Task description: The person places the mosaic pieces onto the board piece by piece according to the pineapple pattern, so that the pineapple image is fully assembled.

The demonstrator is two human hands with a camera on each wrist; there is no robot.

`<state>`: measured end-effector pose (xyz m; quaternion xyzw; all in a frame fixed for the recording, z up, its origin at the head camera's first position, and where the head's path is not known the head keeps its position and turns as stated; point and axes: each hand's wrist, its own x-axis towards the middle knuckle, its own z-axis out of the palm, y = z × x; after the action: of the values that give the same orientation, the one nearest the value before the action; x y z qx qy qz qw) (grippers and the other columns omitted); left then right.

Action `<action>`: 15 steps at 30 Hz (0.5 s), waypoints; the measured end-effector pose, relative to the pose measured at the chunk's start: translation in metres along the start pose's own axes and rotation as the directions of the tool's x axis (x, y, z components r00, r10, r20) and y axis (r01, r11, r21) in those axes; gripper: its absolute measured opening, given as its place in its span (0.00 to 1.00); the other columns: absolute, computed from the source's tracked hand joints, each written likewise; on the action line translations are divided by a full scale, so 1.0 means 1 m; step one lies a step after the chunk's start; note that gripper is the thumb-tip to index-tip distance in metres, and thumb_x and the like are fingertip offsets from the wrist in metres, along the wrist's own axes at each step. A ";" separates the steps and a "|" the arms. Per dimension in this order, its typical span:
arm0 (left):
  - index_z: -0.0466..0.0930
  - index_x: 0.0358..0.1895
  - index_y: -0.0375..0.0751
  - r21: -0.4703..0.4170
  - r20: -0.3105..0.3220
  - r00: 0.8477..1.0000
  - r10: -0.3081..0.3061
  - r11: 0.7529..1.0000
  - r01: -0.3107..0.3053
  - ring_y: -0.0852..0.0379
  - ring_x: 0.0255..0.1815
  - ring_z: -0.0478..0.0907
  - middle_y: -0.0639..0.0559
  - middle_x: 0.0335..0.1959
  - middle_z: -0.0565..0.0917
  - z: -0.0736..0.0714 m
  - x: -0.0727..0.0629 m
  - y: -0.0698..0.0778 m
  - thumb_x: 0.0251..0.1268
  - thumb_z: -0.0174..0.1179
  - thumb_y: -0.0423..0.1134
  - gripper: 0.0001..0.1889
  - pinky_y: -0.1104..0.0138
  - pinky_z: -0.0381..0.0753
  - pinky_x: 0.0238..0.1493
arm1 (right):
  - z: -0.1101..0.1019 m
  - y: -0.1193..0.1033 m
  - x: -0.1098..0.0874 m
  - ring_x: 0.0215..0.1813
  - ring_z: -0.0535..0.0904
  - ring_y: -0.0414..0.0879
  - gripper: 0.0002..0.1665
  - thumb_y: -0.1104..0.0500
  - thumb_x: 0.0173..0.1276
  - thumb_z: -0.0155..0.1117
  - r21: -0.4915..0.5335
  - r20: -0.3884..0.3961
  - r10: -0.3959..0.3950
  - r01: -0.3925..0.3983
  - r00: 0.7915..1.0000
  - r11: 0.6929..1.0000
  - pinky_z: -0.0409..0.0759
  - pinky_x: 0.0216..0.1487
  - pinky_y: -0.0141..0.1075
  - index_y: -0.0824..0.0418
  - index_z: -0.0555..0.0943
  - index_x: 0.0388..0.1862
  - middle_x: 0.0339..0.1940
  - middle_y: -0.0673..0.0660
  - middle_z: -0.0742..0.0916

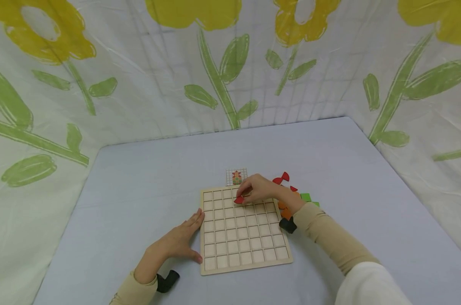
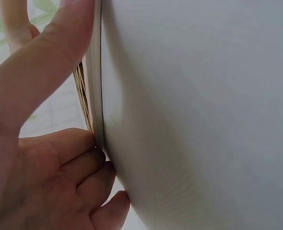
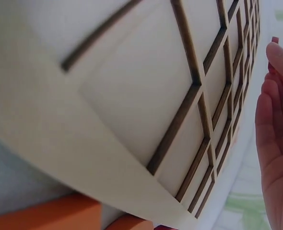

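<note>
A wooden grid board [image 1: 247, 268] lies flat on the table, its square cells framed by raised strips. My right hand [image 1: 258, 188] is over the board's far part and pinches a red fan-shaped piece [image 1: 238, 200] between thumb and fingertips. In the right wrist view the same red piece [image 3: 275, 40] shows edge-on, above the cells. Along the board's left side rests my left hand [image 1: 180, 239], thumb and fingers spread and touching the edge. The left wrist view shows the thumb [image 2: 50, 62] and fingertips against the board's side [image 2: 97, 96].
A small pattern card [image 1: 236, 177] lies just beyond the board's far edge. Right of the board are loose red pieces [image 1: 285, 176], orange pieces [image 1: 286, 214] and green pieces [image 1: 305, 197], partly hidden by the right arm. A flower-printed curtain [image 1: 150, 101] hangs behind the table.
</note>
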<state>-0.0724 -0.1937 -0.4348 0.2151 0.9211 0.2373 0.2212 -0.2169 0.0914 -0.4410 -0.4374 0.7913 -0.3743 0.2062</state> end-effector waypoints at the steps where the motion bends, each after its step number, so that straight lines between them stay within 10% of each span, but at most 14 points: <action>1: 0.47 0.73 0.22 0.001 0.000 1.000 0.001 1.000 -0.001 0.33 0.74 0.50 0.29 0.76 0.47 0.000 0.000 0.000 0.35 0.80 0.48 0.65 0.42 0.54 0.70 | 0.000 -0.001 0.001 0.44 0.84 0.48 0.11 0.68 0.58 0.72 0.000 0.002 0.003 -0.003 1.000 1.000 0.82 0.46 0.29 0.70 0.86 0.41 0.40 0.58 0.86; 15: 0.47 0.74 0.23 -0.011 0.001 1.000 -0.006 1.000 0.006 0.33 0.75 0.49 0.30 0.76 0.47 -0.001 -0.001 0.001 0.34 0.80 0.48 0.65 0.43 0.54 0.71 | 0.004 -0.001 0.007 0.43 0.83 0.46 0.12 0.66 0.59 0.72 -0.069 0.038 0.004 -0.001 0.999 0.998 0.81 0.45 0.27 0.69 0.86 0.42 0.41 0.58 0.86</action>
<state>-0.0717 -0.1933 -0.4332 0.2113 0.9203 0.2417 0.2238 -0.2177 0.0830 -0.4424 -0.4504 0.8002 -0.3381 0.2064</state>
